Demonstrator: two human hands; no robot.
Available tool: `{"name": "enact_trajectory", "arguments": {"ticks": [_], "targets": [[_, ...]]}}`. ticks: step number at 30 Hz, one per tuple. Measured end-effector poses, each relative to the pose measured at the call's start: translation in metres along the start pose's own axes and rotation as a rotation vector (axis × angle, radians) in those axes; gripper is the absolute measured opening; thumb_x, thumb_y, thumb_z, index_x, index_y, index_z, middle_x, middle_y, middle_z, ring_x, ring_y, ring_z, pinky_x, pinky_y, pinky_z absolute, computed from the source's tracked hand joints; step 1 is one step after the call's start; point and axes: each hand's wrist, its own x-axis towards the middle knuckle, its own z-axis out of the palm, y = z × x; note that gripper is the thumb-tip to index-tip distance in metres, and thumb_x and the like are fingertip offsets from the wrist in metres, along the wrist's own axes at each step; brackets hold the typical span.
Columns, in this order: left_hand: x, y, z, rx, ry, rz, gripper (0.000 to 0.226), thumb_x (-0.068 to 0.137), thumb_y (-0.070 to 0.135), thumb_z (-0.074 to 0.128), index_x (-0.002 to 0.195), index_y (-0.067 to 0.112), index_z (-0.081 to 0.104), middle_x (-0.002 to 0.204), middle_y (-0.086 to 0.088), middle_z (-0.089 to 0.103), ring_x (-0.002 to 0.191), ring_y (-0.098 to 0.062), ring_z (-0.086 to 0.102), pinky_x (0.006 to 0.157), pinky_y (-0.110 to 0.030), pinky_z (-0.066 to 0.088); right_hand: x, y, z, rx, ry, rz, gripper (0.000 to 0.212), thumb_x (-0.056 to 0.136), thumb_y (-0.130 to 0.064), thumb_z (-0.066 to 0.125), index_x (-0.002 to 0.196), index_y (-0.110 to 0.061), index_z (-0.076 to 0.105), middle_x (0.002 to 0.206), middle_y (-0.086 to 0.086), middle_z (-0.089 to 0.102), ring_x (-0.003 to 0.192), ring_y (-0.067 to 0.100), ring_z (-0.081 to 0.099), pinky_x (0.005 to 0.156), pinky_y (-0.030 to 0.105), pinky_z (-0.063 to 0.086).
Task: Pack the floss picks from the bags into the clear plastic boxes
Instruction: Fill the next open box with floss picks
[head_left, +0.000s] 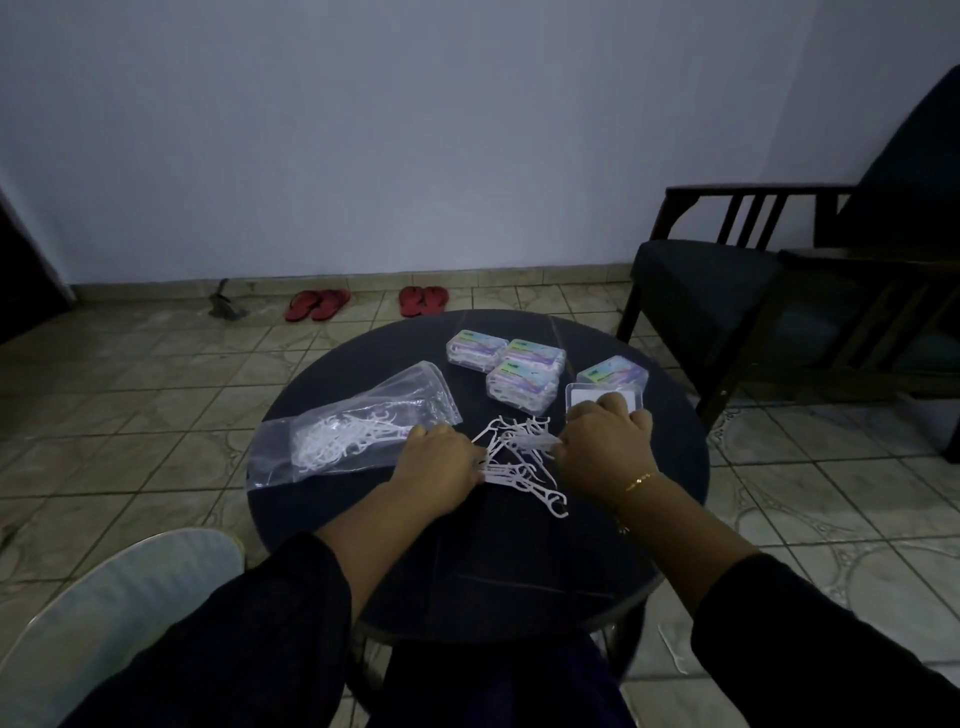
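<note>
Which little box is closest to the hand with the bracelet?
The open box just beyond the right hand; its inside looks plain white, while the others show colourful labels.

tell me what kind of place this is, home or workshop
Most likely a room in a home, not a workshop: a dark armchair stands beside the small round table, and red slippers lie on the tiled floor by the wall.
</note>
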Motion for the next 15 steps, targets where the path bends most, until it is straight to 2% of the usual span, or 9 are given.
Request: {"name": "enact_trajectory", "arguments": {"ticks": [5, 8, 9, 10, 12, 15], "targets": [[0.004, 0.006, -0.006, 0.053, -0.019, 0.009, 0.026, 0.097, 0.034, 0.048, 0.111, 0.026, 0.068, 0.108, 0.003, 0.066, 0.111, -0.021, 0.050, 0.098, -0.036, 0.026, 0.001, 0.020, -0.012, -0.018, 0.005, 0.017, 0.033, 0.096, -0.043, 0.043, 0.114, -0.028, 0.066, 0.129, -0.005, 0.050, 0.126, 0.023, 0.031, 0.098, 0.043, 0.028], [0.006, 0.006, -0.005, 0.042, -0.001, -0.010, 0.020, 0.095, 0.028, 0.050, 0.079, 0.023, 0.059, 0.088, 0.003, 0.064, 0.100, -0.021, 0.053, 0.096, -0.035, 0.027, 0.002, 0.037, -0.014, 0.073, 0.016, 0.048, 0.030, 0.095, -0.046, 0.045, 0.111, -0.031, 0.066, 0.128, -0.007, 0.052, 0.125, 0.023, 0.031, 0.096, 0.042, 0.028], [0.007, 0.006, -0.004, 0.030, 0.009, -0.014, 0.019, 0.094, 0.026, 0.050, 0.076, 0.022, 0.056, 0.087, 0.003, 0.065, 0.098, -0.021, 0.054, 0.095, -0.035, 0.028, 0.003, 0.043, -0.014, 0.111, 0.023, 0.060, 0.029, 0.095, -0.046, 0.046, 0.110, -0.031, 0.066, 0.126, -0.008, 0.053, 0.124, 0.023, 0.031, 0.094, 0.041, 0.028], [0.009, 0.005, -0.002, 0.022, 0.019, -0.016, 0.017, 0.093, 0.026, 0.051, 0.080, 0.019, 0.059, 0.090, 0.003, 0.067, 0.099, -0.020, 0.055, 0.095, -0.034, 0.027, 0.003, 0.048, -0.014, 0.147, 0.032, 0.076, 0.028, 0.095, -0.045, 0.047, 0.109, -0.031, 0.067, 0.125, -0.009, 0.054, 0.123, 0.023, 0.032, 0.093, 0.040, 0.029], [0.010, 0.004, 0.002, 0.001, 0.037, -0.023, 0.021, 0.093, 0.026, 0.051, 0.100, 0.020, 0.069, 0.098, 0.002, 0.070, 0.101, -0.020, 0.056, 0.094, -0.034, 0.026, 0.004, 0.057, -0.011, 0.191, 0.039, 0.104, 0.026, 0.095, -0.044, 0.047, 0.106, -0.030, 0.066, 0.122, -0.010, 0.055, 0.122, 0.024, 0.033, 0.089, 0.039, 0.029], [0.012, 0.003, 0.006, -0.016, 0.062, -0.022, 0.023, 0.093, 0.027, 0.050, 0.103, 0.023, 0.070, 0.099, 0.002, 0.070, 0.100, -0.019, 0.057, 0.094, -0.033, 0.028, 0.006, 0.069, -0.008, 0.229, 0.034, 0.128, 0.021, 0.095, -0.044, 0.046, 0.095, -0.032, 0.063, 0.107, -0.014, 0.052, 0.120, 0.024, 0.034, 0.089, 0.040, 0.033]]}}
